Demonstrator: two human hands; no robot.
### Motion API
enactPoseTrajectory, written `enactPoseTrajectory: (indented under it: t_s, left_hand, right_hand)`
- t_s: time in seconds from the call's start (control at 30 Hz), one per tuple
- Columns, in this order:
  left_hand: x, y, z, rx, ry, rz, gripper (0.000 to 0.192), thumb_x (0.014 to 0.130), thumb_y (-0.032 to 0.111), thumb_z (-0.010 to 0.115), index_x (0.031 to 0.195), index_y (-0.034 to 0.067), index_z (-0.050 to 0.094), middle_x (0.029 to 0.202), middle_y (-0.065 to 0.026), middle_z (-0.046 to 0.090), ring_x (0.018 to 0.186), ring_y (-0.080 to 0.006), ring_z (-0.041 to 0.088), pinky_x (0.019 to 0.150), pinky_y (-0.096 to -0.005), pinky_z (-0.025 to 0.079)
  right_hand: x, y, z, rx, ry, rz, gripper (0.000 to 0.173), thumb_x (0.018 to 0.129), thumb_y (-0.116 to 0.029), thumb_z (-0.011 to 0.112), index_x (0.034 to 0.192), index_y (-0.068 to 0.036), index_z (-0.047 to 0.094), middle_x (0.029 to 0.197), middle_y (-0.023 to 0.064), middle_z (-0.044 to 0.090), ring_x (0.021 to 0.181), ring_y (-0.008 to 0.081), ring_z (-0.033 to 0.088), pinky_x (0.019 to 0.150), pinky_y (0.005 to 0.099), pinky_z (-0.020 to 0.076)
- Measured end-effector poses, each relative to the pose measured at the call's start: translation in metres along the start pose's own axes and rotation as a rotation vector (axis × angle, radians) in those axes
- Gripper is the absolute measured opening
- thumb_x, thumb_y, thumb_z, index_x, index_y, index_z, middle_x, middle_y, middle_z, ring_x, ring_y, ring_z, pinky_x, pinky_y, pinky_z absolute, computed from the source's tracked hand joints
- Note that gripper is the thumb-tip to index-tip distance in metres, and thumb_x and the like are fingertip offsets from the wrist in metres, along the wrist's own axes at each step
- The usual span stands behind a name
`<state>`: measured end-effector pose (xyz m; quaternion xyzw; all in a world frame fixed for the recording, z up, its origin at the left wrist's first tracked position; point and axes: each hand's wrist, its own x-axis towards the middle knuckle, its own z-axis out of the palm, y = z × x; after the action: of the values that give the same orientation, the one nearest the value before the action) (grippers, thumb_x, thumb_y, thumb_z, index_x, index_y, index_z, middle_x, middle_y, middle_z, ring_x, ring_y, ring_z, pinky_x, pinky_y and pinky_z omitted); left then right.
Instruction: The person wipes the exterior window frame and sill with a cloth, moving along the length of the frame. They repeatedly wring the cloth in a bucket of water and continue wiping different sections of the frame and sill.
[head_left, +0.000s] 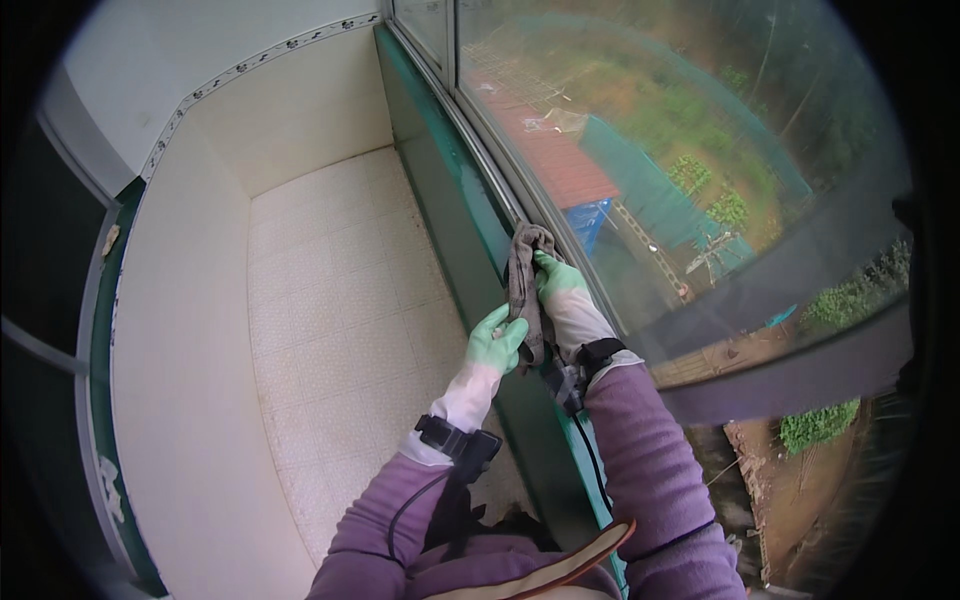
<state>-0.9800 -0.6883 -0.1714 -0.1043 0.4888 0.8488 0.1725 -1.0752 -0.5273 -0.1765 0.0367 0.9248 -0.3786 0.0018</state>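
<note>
A bunched grey-brown cloth (523, 292) lies over the green window sill (450, 146) beside the metal window track (499, 184). My right hand (561, 285), in a green and white glove, grips the cloth's upper right part against the window frame. On the cloth's lower left side is my left hand (495, 341), gloved alike, its thumb and fingers pinching the edge. Part of the cloth between the hands hangs down in a fold. The right fingertips are partly hidden in the fabric.
The sliding window's glass pane (675, 135) runs along my right, with a drop to the ground outside. Past its near edge the opening is unglazed. Below on the left is a tiled floor (337, 300). Another sill (112, 300) with crumpled scraps lines the far left wall.
</note>
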Motion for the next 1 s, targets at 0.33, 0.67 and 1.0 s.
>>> enactPoseTrajectory:
  t_s: [0.33,0.67,1.0]
  left_hand:
    - [0.174,0.114,-0.078,-0.045,0.009,-0.026,0.059,0.100,0.020,0.072,0.149,-0.001,0.045,0.075,0.0095,0.045,0.054,-0.0037,0.036,0.048,-0.0237,0.028]
    - [0.395,0.246,-0.152,0.023,0.074,0.069,0.052,0.102,0.020,0.070,0.146,0.000,0.050,0.072,0.0108,0.041,0.053,-0.0021,0.034,0.048,-0.0249,0.027]
    - [0.601,0.391,-0.211,0.038,0.173,0.088,0.035,0.102,0.017,0.068,0.134,0.005,0.063,0.069,0.0114,0.041,0.049,-0.0022,0.034,0.045,-0.0245,0.025]
  right_hand:
    - [0.213,-0.059,0.063,0.100,0.034,-0.024,0.037,0.099,-0.008,0.062,0.136,-0.004,0.065,0.125,0.0161,0.073,0.105,0.0221,0.070,0.094,0.0317,0.0522]
    - [0.469,-0.139,0.126,0.065,0.065,-0.165,0.036,0.100,-0.008,0.061,0.135,-0.003,0.065,0.123,0.0189,0.073,0.101,0.0207,0.069,0.090,0.0340,0.0523]
    - [0.707,-0.239,0.198,0.666,-0.078,0.235,0.041,0.107,-0.039,0.052,0.128,-0.008,0.069,0.106,0.0108,0.074,0.092,0.0247,0.065,0.084,0.0379,0.0495]
